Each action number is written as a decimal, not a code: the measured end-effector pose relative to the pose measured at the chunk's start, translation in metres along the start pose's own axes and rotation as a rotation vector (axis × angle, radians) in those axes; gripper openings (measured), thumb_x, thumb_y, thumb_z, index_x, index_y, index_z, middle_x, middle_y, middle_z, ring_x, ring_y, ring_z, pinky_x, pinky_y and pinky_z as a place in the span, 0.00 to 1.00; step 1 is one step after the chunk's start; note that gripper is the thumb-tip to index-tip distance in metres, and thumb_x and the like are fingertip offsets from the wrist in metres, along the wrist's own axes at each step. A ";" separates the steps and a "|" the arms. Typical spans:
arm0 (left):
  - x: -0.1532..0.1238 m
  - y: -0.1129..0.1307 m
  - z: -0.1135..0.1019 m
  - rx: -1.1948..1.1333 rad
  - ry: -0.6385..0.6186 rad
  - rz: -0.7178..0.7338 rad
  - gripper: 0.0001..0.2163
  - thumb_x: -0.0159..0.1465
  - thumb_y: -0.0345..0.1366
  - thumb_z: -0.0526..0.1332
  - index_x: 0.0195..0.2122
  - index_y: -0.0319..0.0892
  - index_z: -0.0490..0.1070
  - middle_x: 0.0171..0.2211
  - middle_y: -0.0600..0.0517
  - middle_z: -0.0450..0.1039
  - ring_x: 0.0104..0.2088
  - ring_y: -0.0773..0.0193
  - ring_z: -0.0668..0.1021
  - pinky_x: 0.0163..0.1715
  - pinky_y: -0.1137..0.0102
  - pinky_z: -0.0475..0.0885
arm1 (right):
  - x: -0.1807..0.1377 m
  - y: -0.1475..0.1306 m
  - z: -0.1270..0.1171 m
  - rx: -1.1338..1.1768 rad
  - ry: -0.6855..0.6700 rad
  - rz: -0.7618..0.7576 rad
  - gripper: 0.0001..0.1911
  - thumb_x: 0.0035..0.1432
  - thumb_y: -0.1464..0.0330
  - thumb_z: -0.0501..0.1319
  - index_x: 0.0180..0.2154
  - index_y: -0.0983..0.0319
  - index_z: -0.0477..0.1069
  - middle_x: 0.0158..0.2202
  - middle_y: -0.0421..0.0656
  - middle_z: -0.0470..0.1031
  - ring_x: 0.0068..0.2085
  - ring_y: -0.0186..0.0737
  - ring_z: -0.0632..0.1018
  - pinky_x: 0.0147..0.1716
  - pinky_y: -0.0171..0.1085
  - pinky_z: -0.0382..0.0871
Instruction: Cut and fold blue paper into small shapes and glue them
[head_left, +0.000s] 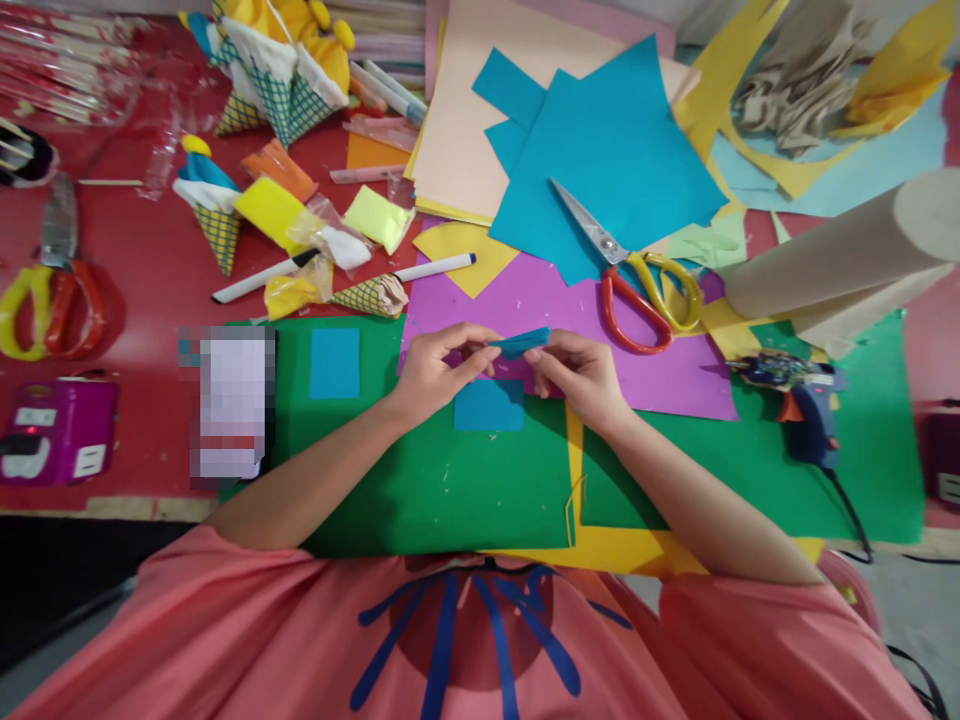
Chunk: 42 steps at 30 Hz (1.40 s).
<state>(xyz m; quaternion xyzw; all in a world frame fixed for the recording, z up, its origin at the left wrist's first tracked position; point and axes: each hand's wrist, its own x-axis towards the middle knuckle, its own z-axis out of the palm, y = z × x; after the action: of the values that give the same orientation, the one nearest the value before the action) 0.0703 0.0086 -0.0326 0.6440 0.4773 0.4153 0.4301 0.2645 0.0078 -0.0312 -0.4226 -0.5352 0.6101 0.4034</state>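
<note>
A small folded piece of blue paper (520, 344) is held up between my two hands, above the purple and green sheets. My left hand (448, 368) pinches its left end between thumb and fingers. At its right end, my right hand (574, 370) grips it the same way. Just below lies a flat blue paper rectangle (489, 408) on the green sheet (450, 490). Another blue rectangle (335, 363) rests farther left. Scissors with red and yellow handles (637, 290) lie partly on a large blue sheet (592, 170), beyond my right hand.
A glue gun (814, 410) with a cord lies at right, near a white paper roll (840, 245). At left are a phone (232, 405), a second pair of scissors (56, 275) and a purple box (64, 430). Cloth cones (214, 215), markers and clay packets lie at the back.
</note>
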 end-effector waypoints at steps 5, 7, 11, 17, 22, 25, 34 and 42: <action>0.002 -0.003 0.000 0.180 0.094 0.231 0.05 0.61 0.33 0.63 0.37 0.43 0.77 0.32 0.54 0.81 0.31 0.70 0.82 0.34 0.79 0.75 | -0.003 0.005 -0.006 0.041 -0.065 -0.069 0.17 0.60 0.57 0.58 0.45 0.58 0.76 0.38 0.42 0.80 0.39 0.40 0.80 0.43 0.42 0.74; 0.002 -0.002 -0.001 0.227 0.098 0.279 0.06 0.60 0.32 0.63 0.38 0.43 0.77 0.36 0.53 0.82 0.36 0.69 0.82 0.39 0.78 0.75 | -0.002 0.007 -0.008 0.040 -0.063 -0.104 0.20 0.62 0.54 0.54 0.46 0.58 0.77 0.45 0.43 0.79 0.47 0.44 0.78 0.52 0.46 0.70; 0.000 0.002 -0.004 0.213 0.044 0.263 0.08 0.62 0.32 0.60 0.42 0.43 0.75 0.40 0.52 0.81 0.41 0.68 0.82 0.43 0.76 0.75 | -0.002 0.004 -0.008 -0.043 -0.081 -0.143 0.19 0.61 0.55 0.57 0.48 0.56 0.75 0.48 0.42 0.78 0.51 0.44 0.77 0.53 0.46 0.69; -0.001 0.002 -0.003 0.183 0.042 0.256 0.11 0.60 0.37 0.64 0.44 0.42 0.73 0.41 0.51 0.80 0.41 0.66 0.81 0.44 0.74 0.75 | -0.003 0.004 -0.003 -0.066 -0.109 -0.188 0.18 0.57 0.64 0.64 0.50 0.58 0.69 0.49 0.45 0.75 0.51 0.40 0.76 0.51 0.41 0.70; 0.000 -0.001 -0.001 0.156 0.037 0.287 0.13 0.60 0.35 0.64 0.47 0.42 0.71 0.41 0.51 0.78 0.39 0.68 0.80 0.41 0.74 0.76 | -0.003 0.008 -0.001 -0.177 -0.156 -0.213 0.18 0.58 0.64 0.63 0.48 0.59 0.65 0.46 0.46 0.74 0.47 0.39 0.77 0.48 0.41 0.72; -0.001 -0.002 0.000 0.113 0.020 0.313 0.16 0.60 0.33 0.64 0.49 0.43 0.69 0.39 0.52 0.77 0.37 0.69 0.80 0.40 0.75 0.76 | -0.004 0.009 0.000 -0.228 -0.169 -0.214 0.17 0.57 0.63 0.63 0.46 0.59 0.63 0.43 0.45 0.74 0.45 0.39 0.77 0.47 0.42 0.73; -0.003 -0.003 0.000 0.055 -0.049 0.307 0.14 0.60 0.32 0.64 0.48 0.43 0.69 0.39 0.51 0.77 0.39 0.67 0.80 0.41 0.73 0.76 | -0.004 0.003 0.000 -0.241 -0.221 -0.207 0.10 0.62 0.64 0.59 0.43 0.59 0.62 0.40 0.44 0.72 0.43 0.37 0.77 0.43 0.39 0.72; -0.002 0.003 0.000 0.137 -0.002 0.342 0.08 0.63 0.29 0.59 0.44 0.42 0.71 0.37 0.52 0.79 0.37 0.70 0.81 0.40 0.76 0.75 | -0.004 0.006 -0.004 -0.274 -0.224 -0.210 0.06 0.66 0.66 0.52 0.43 0.60 0.63 0.34 0.40 0.71 0.33 0.33 0.73 0.34 0.34 0.68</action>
<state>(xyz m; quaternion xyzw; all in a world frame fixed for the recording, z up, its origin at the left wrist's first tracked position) 0.0703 0.0060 -0.0302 0.7439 0.3878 0.4483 0.3087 0.2694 0.0047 -0.0367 -0.3449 -0.6959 0.5292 0.3416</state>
